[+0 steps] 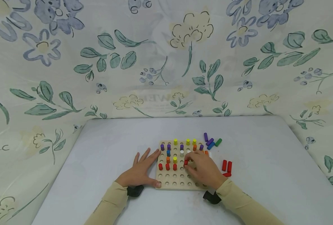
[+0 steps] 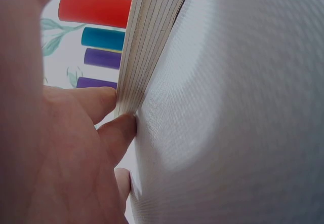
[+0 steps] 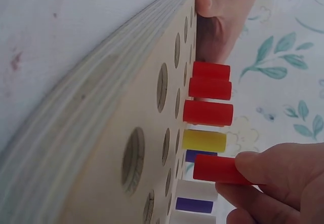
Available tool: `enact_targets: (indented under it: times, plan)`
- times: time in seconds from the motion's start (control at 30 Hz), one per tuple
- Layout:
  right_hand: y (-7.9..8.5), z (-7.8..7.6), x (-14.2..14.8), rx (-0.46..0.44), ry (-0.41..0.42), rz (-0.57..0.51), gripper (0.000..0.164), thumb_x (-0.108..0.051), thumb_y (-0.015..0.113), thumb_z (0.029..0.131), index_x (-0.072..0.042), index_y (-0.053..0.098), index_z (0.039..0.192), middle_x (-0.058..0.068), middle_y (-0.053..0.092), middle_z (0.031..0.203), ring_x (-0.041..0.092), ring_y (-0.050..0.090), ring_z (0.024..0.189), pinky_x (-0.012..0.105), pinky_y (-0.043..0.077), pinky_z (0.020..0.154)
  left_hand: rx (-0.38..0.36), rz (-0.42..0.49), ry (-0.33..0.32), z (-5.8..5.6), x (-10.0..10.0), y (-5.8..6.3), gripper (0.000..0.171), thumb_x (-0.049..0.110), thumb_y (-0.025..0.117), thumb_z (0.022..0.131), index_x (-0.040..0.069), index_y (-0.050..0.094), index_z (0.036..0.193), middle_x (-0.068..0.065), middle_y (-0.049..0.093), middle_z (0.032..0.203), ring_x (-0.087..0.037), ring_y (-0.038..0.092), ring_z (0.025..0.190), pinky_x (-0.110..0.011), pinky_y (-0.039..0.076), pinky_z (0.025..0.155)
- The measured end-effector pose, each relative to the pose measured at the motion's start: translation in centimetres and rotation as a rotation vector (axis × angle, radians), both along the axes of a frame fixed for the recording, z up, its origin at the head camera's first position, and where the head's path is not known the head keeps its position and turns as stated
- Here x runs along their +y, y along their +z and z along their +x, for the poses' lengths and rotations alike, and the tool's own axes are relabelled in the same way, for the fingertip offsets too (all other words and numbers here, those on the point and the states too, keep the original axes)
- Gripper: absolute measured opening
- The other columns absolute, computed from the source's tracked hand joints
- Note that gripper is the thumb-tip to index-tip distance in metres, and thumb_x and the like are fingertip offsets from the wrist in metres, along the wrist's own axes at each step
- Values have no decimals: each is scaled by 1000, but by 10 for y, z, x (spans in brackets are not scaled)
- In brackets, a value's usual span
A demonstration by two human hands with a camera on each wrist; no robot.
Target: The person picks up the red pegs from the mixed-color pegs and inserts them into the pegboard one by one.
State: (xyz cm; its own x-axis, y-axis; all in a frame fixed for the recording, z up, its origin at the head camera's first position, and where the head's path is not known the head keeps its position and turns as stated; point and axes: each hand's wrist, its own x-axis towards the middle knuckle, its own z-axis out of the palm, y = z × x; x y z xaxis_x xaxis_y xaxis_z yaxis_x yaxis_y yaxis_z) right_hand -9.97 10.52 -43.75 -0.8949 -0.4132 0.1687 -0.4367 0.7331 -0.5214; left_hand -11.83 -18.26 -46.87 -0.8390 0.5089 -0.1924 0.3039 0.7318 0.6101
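A wooden pegboard with rows of round holes lies on the white table, several coloured pegs standing in it. Between thumb and fingertips my right hand pinches a red peg, held just off the board's face. Three red pegs stand in a row to its left. My left hand is spread flat at the board's left side. In the left wrist view, fingertips touch the layered edge of the board. Part of the board's right side is hidden under my right hand.
Loose red pegs lie right of the board. Beyond its far right corner lie purple, blue and green pegs. A flower-patterned cloth rises behind the table.
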Motion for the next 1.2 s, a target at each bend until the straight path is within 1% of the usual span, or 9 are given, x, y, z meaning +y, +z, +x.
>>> enact_targets:
  times: [0.27,0.4,0.67,0.83,1.0,1.2]
  plan:
    - [-2,0,-2,-6,22,18,16,-22,78,90,-18,69,102,-5,68,100,10,55,89,28,56,75,1,0,3,0,0,0,123,58,87,67,14,21,162,-7,17,168,-32,-7,155,-59,-15,118]
    - [-3,0,-4,1,37,39,18,-20,78,90,-16,69,105,-3,69,101,11,56,90,29,57,77,2,-4,0,0,0,0,123,58,87,68,14,21,162,-7,17,168,-32,-7,154,-60,-15,118]
    - [-3,1,-7,5,37,84,21,-19,78,90,-12,70,108,0,68,103,14,61,92,32,58,81,6,-7,-5,-1,0,0,123,58,87,68,14,21,162,-7,16,168,-33,-7,154,-61,-15,117]
    - [-2,2,-7,6,49,80,20,-18,77,90,-11,70,108,0,67,102,14,62,91,32,59,81,8,-8,-4,-1,0,1,123,58,87,68,13,20,162,-8,16,168,-34,-7,154,-61,-15,117]
    - [-8,1,-7,17,67,85,21,-19,77,91,-11,69,109,-1,66,102,13,64,92,32,59,81,0,-4,-4,0,0,1,123,58,87,68,13,20,162,-8,16,168,-33,-8,154,-60,-15,117]
    - [-8,1,-6,33,78,94,23,-20,77,91,-11,69,110,-1,67,103,13,64,93,32,59,81,-1,2,-2,0,0,2,124,58,87,68,13,20,162,-8,17,168,-33,-8,154,-60,-16,117]
